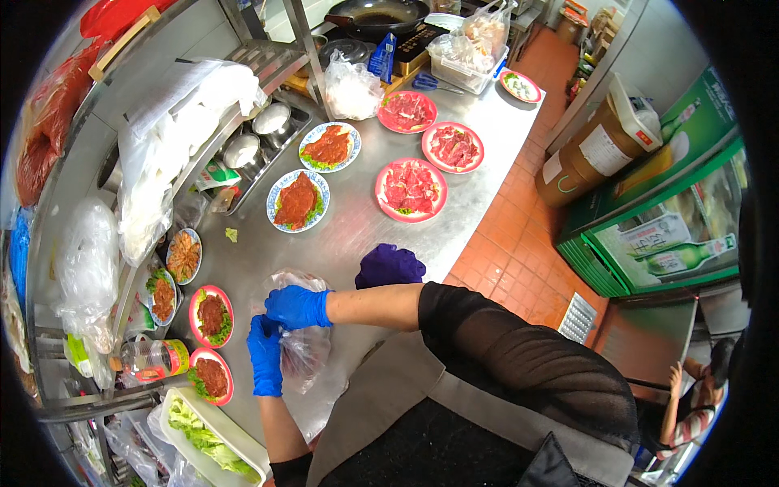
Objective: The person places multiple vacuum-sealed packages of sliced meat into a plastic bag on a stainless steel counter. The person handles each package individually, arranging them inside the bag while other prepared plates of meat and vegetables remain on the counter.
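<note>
Both of my hands wear blue gloves and meet over the near part of the steel worktable. They are closed around the gathered top of a clear plastic bag (304, 357), which lies on the table with something dark reddish inside. My right hand (297, 308) is the farther one; my left hand (264, 355) pinches the bag just below it. The fingertips partly hide each other and the bag's neck. A crumpled dark purple cloth (390, 265) lies beside my right forearm.
Plates of sliced raw meat (411, 190) stand at the far right, plates of red marinated meat (299, 201) in the middle and left. A lettuce tub (215, 438) is near left, beside a clear bottle (154, 359). Shelving (182, 174) overhangs the left. Another person (696, 406) is at lower right.
</note>
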Demonstrator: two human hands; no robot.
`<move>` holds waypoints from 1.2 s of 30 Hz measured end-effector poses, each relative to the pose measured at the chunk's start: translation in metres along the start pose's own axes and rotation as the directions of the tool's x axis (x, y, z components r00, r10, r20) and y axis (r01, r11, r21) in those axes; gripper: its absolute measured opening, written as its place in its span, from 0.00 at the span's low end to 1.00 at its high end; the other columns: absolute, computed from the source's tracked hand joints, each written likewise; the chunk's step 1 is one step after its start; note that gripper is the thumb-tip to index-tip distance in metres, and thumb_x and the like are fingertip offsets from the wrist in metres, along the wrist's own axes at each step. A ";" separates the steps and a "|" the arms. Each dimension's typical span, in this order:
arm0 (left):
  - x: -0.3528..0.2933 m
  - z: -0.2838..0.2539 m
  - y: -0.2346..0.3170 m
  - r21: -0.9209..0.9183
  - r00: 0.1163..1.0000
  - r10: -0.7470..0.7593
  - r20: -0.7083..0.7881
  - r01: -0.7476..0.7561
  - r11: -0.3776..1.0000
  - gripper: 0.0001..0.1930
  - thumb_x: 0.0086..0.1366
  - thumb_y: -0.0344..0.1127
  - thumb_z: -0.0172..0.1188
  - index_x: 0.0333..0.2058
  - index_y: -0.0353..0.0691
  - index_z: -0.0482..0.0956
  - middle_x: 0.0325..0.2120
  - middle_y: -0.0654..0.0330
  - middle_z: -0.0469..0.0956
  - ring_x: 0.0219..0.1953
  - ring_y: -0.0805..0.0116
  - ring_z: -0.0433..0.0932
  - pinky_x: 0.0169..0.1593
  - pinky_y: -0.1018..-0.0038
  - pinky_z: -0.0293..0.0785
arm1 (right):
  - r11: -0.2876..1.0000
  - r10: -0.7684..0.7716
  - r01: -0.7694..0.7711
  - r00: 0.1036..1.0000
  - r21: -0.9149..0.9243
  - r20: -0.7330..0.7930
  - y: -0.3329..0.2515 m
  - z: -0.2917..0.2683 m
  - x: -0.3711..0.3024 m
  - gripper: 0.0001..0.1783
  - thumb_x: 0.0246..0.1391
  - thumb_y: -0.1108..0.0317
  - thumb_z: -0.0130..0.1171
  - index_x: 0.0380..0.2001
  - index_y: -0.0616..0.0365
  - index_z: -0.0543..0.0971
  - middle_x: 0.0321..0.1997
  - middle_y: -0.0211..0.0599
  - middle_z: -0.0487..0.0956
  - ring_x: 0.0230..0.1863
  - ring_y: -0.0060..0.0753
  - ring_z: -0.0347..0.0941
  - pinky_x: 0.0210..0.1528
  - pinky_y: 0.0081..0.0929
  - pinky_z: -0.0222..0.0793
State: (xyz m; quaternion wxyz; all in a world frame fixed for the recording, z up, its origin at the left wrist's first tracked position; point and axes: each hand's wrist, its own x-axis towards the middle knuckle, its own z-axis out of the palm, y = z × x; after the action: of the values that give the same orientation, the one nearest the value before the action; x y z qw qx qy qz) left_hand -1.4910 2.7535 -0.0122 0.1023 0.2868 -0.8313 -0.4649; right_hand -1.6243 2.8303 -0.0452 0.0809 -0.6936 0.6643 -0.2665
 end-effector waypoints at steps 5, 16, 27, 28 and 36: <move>0.004 -0.002 -0.010 0.043 0.999 0.037 0.032 -0.039 0.998 0.04 0.54 0.21 0.50 0.30 0.34 0.68 0.25 0.59 0.74 0.28 0.73 0.69 0.35 0.77 0.66 | 1.000 -0.011 0.012 0.999 0.022 -0.043 0.003 0.004 0.001 0.12 0.36 0.63 0.56 0.28 0.54 0.77 0.33 0.40 0.73 0.38 0.43 0.69 0.36 0.36 0.68; 0.007 -0.009 -0.018 -0.059 0.993 0.027 0.117 -0.020 0.998 0.08 0.54 0.20 0.48 0.34 0.34 0.68 0.28 0.59 0.74 0.30 0.73 0.71 0.37 0.77 0.67 | 0.999 0.040 -0.040 0.999 0.022 0.032 -0.006 -0.005 0.003 0.16 0.35 0.61 0.58 0.30 0.56 0.77 0.35 0.42 0.73 0.39 0.45 0.69 0.36 0.38 0.68; -0.002 -0.009 -0.017 -0.285 0.987 0.085 0.135 -0.043 0.958 0.10 0.52 0.23 0.50 0.36 0.36 0.69 0.31 0.62 0.72 0.35 0.73 0.69 0.42 0.77 0.65 | 0.984 -0.059 0.065 0.997 0.167 -0.042 0.001 -0.003 -0.003 0.16 0.37 0.58 0.58 0.30 0.55 0.75 0.34 0.42 0.73 0.37 0.45 0.69 0.35 0.37 0.67; -0.005 -0.011 -0.017 -0.297 0.986 0.072 0.151 -0.024 0.954 0.11 0.52 0.24 0.50 0.36 0.36 0.69 0.31 0.62 0.72 0.36 0.73 0.69 0.43 0.77 0.64 | 0.974 -0.072 0.076 0.997 0.214 -0.029 0.001 -0.003 -0.003 0.16 0.37 0.57 0.57 0.30 0.55 0.75 0.34 0.42 0.72 0.37 0.45 0.69 0.35 0.37 0.67; 0.002 -0.016 -0.032 -0.280 0.991 0.068 0.113 -0.034 0.959 0.11 0.51 0.23 0.47 0.35 0.36 0.70 0.30 0.63 0.71 0.34 0.75 0.67 0.40 0.79 0.63 | 0.967 -0.043 0.055 0.998 0.247 -0.056 0.000 -0.005 -0.001 0.16 0.35 0.59 0.58 0.30 0.55 0.76 0.35 0.42 0.74 0.38 0.47 0.70 0.37 0.38 0.67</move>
State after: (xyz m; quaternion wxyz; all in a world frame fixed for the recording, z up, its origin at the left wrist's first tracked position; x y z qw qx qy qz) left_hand -1.4735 2.7275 -0.0304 0.1028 0.2194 -0.7697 -0.5907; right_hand -1.6265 2.8330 -0.0410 0.1438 -0.6873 0.6101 -0.3670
